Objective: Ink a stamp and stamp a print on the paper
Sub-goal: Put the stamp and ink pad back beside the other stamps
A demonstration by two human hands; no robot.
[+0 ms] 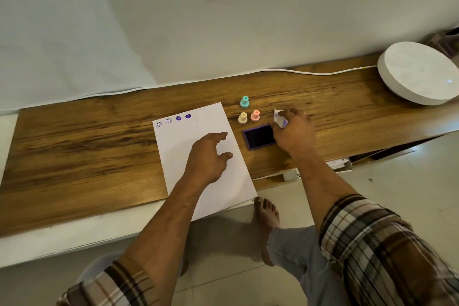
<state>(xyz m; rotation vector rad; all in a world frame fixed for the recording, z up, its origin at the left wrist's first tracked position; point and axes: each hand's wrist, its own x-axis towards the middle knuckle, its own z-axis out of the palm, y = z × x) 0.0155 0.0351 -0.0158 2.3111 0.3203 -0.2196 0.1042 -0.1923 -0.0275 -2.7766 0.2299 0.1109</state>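
head view: a sheet of paper [198, 156] lies on the wooden desk [87, 146], its long axis running away from the person and leaning a little to the left. along its far edge sit four purple prints [173, 120]: two smiling faces and two hearts. the left hand [210, 156] rests on the middle of the sheet with its fingers [221, 135] loosely spread and holding nothing, pointing right towards the ink pad.

just beside the paper's right edge lies the ink pad [258, 137], dark purple and uncovered. the right hand [294, 131] is at the pad's far right corner, its fingers curled and pinched on a small whitish thing with purple on it [280, 118]; whether that is a stamp, a cap or a scrap of paper i cannot tell.

three small stamps stand upright just beyond the pad: a teal stamp [245, 102] farthest away, then a yellow stamp [243, 118] and a pink stamp [255, 115] side by side. all three are free of either hand. they lie just left of the right hand's fingers and well nearer to it than to the left hand, so the right hand looks the better placed to take one, press it on the pad below, and carry it left to the bare part of the sheet.

a white cable [310, 72] runs along the desk's back edge to a round white object [419, 72] at far right.
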